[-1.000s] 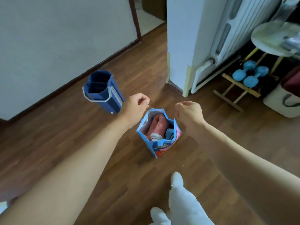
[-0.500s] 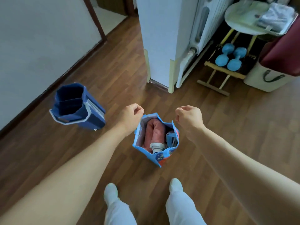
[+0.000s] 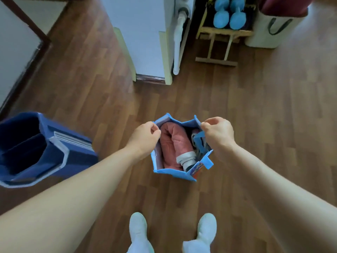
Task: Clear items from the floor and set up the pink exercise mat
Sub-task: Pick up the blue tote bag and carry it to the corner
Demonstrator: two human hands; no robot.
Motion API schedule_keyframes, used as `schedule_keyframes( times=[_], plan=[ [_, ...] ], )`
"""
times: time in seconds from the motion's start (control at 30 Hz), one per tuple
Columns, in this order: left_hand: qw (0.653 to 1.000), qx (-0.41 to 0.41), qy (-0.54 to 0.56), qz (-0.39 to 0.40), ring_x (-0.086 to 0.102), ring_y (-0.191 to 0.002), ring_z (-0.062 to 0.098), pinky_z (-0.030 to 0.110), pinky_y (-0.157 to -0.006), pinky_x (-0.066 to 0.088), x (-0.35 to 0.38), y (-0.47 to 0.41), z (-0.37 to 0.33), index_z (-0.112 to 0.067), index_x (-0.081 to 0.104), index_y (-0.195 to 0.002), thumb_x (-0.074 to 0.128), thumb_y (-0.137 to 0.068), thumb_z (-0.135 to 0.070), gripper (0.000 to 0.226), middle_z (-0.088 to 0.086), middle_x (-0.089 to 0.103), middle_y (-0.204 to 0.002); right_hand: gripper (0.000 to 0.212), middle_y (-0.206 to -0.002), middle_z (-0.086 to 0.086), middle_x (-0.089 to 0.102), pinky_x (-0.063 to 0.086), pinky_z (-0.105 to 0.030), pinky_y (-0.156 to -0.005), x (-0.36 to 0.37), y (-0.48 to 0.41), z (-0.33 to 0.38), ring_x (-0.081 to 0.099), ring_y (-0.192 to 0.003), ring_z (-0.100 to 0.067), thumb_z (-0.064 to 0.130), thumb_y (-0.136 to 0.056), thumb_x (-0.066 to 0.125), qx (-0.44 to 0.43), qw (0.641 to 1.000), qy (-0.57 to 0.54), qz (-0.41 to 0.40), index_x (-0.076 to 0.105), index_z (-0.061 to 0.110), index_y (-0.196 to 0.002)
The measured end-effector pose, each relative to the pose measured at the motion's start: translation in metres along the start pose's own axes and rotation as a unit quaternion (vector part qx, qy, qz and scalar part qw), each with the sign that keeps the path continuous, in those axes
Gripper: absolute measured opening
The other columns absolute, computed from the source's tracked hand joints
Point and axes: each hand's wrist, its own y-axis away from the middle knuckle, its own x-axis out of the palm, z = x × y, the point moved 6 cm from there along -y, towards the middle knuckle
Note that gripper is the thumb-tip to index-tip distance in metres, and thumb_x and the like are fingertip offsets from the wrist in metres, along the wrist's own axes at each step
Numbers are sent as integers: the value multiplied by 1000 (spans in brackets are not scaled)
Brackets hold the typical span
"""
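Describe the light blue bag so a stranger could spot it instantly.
Start at the white wall corner and come toward the feet. The light blue bag is there, rim pinched by the left hand and right hand. Unlike the dark blue bucket, it's soft and holds a pink bundle.

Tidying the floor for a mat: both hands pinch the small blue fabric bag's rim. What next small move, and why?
Probably lift the small blue fabric bag straight up, level: left hand and right hand pinch opposite rim edges; its top is open.
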Motion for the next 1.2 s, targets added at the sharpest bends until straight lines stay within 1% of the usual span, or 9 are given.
schedule_keyframes(
  times=[0.1, 0.17, 0.3, 0.4, 0.5, 0.6, 0.83, 0.97, 1.2],
  plan=[
    [998, -36, -44, -3, 56, -106, 28, 35, -89, 44, 43, -30, 51, -10, 56, -111, 50, -93, -25, 24, 8, 58, -115, 34, -123, -9, 57, 46, -36, -94, 30, -22, -52, 54, -113, -29, 22, -90, 54, 16, 997, 69, -8, 56, 13, -123],
    [994, -75, -79, 4, 51, -115, 33, 38, -96, 41, 72, -49, 84, -6, 48, -123, 52, -92, -28, 38, 15, 49, -127, 46, -136, -13, 43, 40, -40, -102, 42, -41, -88, 40, -126, -33, 24, -91, 53, 42, 991, 122, -30, 44, 17, -136],
    [987, -125, -97, -19, 43, -125, 39, 42, -104, 35, 112, -88, 133, -1, 35, -133, 59, -89, -32, 59, 22, 38, -137, 63, -143, -14, 28, 35, -41, -102, 57, -77, -142, 28, -130, -35, 20, -89, 55, 88, 983, 143, -72, 24, 21, -144],
    [985, -132, -104, -44, 43, -126, 39, 41, -102, 35, 126, -120, 157, -2, 32, -135, 61, -88, -31, 63, 23, 40, -137, 63, -139, -15, 35, 38, -41, -99, 69, -109, -164, 36, -127, -35, 21, -90, 53, 88, 982, 148, -79, 22, 21, -145],
    [989, -120, -79, -21, 54, -112, 37, 37, -84, 41, 139, -145, 174, -3, 29, -135, 58, -91, -22, 56, 20, 55, -126, 50, -126, -15, 50, 40, -36, -81, 79, -128, -176, 52, -106, -35, 17, -92, 47, 78, 980, 160, -88, 32, 23, -140],
    [993, -84, -81, -4, 60, -97, 36, 36, -76, 43, 152, -158, 180, -6, 27, -136, 54, -90, -12, 54, 19, 63, -109, 40, -101, -10, 55, 37, -32, -75, 84, -134, -183, 47, -87, -30, 5, -90, 41, 71, 977, 173, -97, 46, 22, -126],
    [991, 19, -133, -10, 60, -99, 38, 38, -83, 43, 150, -141, 117, -12, 25, -139, 50, -84, -6, 62, 18, 66, -103, 36, -88, -4, 56, 41, -33, -76, 78, -118, -167, 51, -87, -29, 3, -86, 42, 63, 975, 192, -89, 58, 22, -111],
    [980, 65, -188, -16, 61, -102, 38, 37, -83, 44, 129, -115, 61, -19, 29, -136, 51, -81, -12, 59, 12, 68, -101, 29, -101, -10, 65, 41, -34, -76, 50, -91, -140, 58, -96, -33, 5, -87, 42, 61, 980, 172, -82, 57, 18, -109],
    [951, 174, -257, 13, 62, -96, 36, 36, -81, 45, 82, -48, -52, -23, 34, -129, 51, -80, -14, 52, 7, 67, -92, 29, -110, -12, 65, 43, -33, -81, -15, -31, -82, 59, -104, -34, 5, -91, 37, 61, 982, 155, -84, 53, 13, -114]
  ],
)
